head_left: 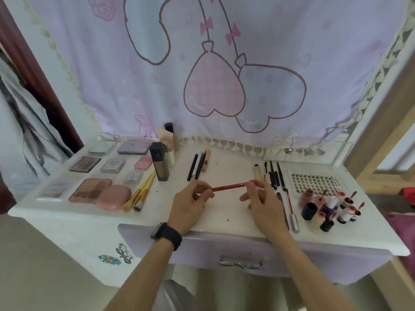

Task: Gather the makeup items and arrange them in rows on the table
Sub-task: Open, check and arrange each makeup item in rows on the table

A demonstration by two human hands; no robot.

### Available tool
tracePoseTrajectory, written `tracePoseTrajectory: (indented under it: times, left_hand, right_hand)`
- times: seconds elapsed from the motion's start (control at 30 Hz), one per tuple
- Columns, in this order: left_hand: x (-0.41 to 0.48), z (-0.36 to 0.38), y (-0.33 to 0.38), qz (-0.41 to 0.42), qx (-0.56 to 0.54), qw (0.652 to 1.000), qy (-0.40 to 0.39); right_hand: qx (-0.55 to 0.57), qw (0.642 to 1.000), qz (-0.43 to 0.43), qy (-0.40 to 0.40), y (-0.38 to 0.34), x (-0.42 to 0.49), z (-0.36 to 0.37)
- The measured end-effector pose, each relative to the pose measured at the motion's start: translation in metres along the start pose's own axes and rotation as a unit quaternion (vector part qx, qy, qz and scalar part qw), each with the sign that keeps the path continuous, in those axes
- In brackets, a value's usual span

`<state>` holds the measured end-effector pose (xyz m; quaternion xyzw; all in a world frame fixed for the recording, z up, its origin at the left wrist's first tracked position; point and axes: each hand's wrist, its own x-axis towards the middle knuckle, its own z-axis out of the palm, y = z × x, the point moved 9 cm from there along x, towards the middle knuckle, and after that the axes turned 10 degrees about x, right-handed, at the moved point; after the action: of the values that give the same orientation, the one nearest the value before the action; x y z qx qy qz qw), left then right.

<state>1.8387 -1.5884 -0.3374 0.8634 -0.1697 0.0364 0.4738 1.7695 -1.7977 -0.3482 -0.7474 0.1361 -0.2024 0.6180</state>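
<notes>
A pale cloth (224, 63) printed with heart balloons hangs behind a white dressing table (67, 221), its lace hem lying along the table's back edge. A lilac drawer (197, 248) with a metal handle (241, 264) sits under the front edge, where both forearms cross.

The left third of the table is filled by eyeshadow palettes (89, 190) laid in rows. A pink compact (114, 196) touches the nearest one, with yellow-handled brushes (141, 191) just beside it. A tall square bottle (160, 161) stands upright behind the brushes.

On the right lie a lash tray (316, 181) and, nearer the front edge, a cluster of small bottles (327, 207), some uncapped. A silver-ended wand (290, 205) lies between that cluster and the right wrist.

Dark pencils (197, 164) lie side by side behind the left hand. A second group of pencils and slim tubes (271, 175) lies behind the right hand. The bare middle strip runs from hem to front edge between the two crowded sides.

Over that strip, a red pencil (229, 186) is held nearly level. The left hand (190, 205), a black watch (167, 235) on its wrist, pinches one end with curled fingers. The right hand (262, 203) pinches the other end. Whether the pencil touches the tabletop cannot be told.
</notes>
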Motion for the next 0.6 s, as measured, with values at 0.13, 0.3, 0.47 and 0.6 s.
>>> tracePoseTrajectory:
  times: [0.13, 0.3, 0.47, 0.6]
  left_hand:
    - [0.005, -0.002, -0.001, -0.008, -0.057, 0.998, -0.011]
    - [0.013, -0.012, -0.004, -0.072, -0.157, 0.985, -0.009]
    - [0.014, -0.001, 0.003, -0.099, -0.2, 0.973, -0.056]
    - [0.012, 0.02, 0.021, -0.06, -0.187, 0.975, -0.099]
  right_hand:
    - [0.004, 1.0, -0.001, -0.007, -0.002, 0.002, -0.002]
    - [-0.016, 0.999, -0.016, -0.024, -0.005, 0.001, 0.001]
    - [-0.131, 0.988, -0.024, -0.073, -0.005, -0.003, 0.019]
    - [-0.24, 0.963, -0.055, -0.111, -0.008, -0.008, 0.03]
